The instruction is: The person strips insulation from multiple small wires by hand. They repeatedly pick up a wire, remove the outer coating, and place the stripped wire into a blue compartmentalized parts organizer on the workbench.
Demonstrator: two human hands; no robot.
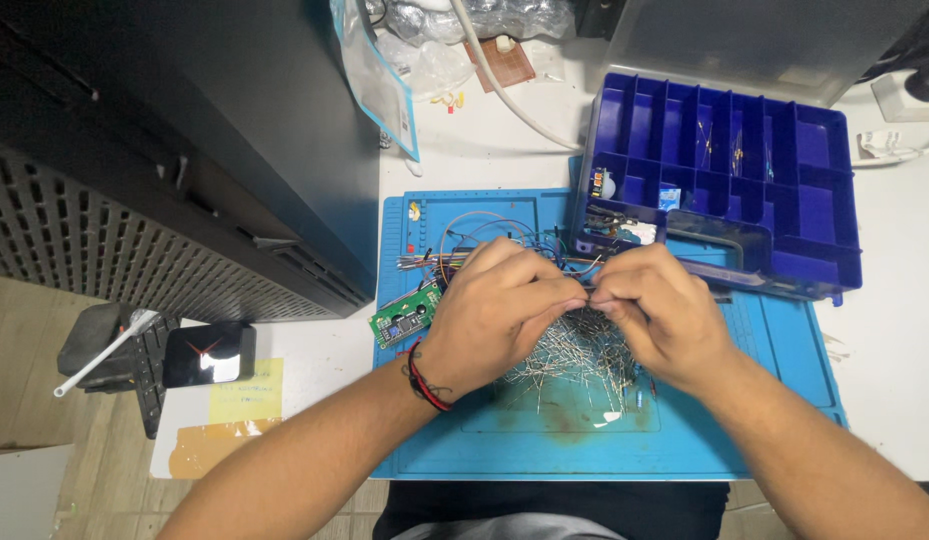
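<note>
Pinching together, your left hand [499,310] and right hand [654,315] meet fingertip to fingertip over the middle of the blue mat [784,400]. Each grip is pressed shut on what appears to be one thin wire-legged component, though the part itself is too small to identify with certainty.

Head view: you hold the piece just above the pile of loose metal-legged components [574,365], which lies spread on the mat beneath both hands, likely so the next piece stays within reach. A green circuit board [402,318] sits at the mat's left edge, partly under your left wrist, with a tangle of coloured jumper wires [464,240] behind it.

The blue compartment organiser [744,190] stands open at the mat's far right corner, near your right hand; most compartments look empty. A black device with a glossy screen [209,355] rests on the counter's near left corner, well apart.
</note>
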